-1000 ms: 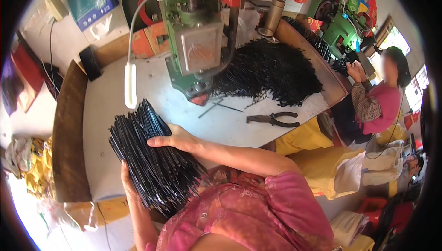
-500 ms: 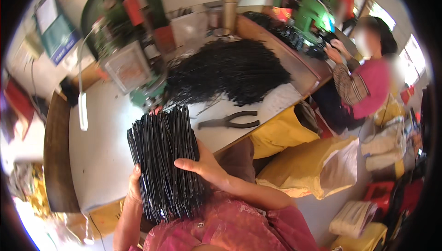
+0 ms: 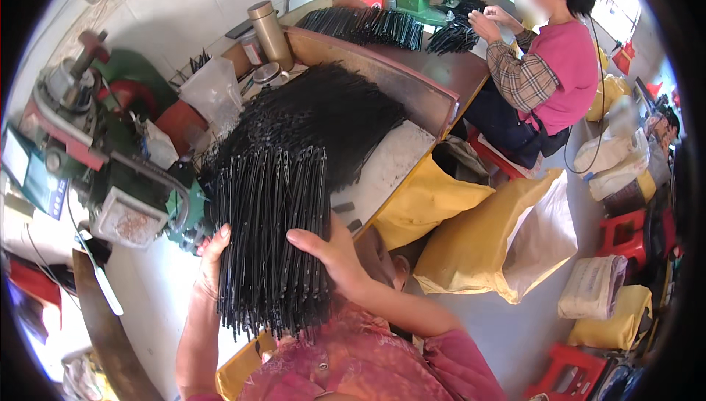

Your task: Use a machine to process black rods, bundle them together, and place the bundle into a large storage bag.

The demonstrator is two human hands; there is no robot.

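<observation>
From where I stand, the left hand (image 3: 209,260) and the right hand (image 3: 335,258) are closed around a thick bundle (image 3: 272,243) of thin black strips, pressing it from either side, thumbs toward the near face. The bundle is in front of the chest, just this side of the black pile (image 3: 316,111) on the table (image 3: 156,283), with the press (image 3: 129,210) off to the left. Its far ends look fairly even, the near ones more ragged. I'd say equal pressure from both sides matters most, lest the middle strips slide out.
</observation>
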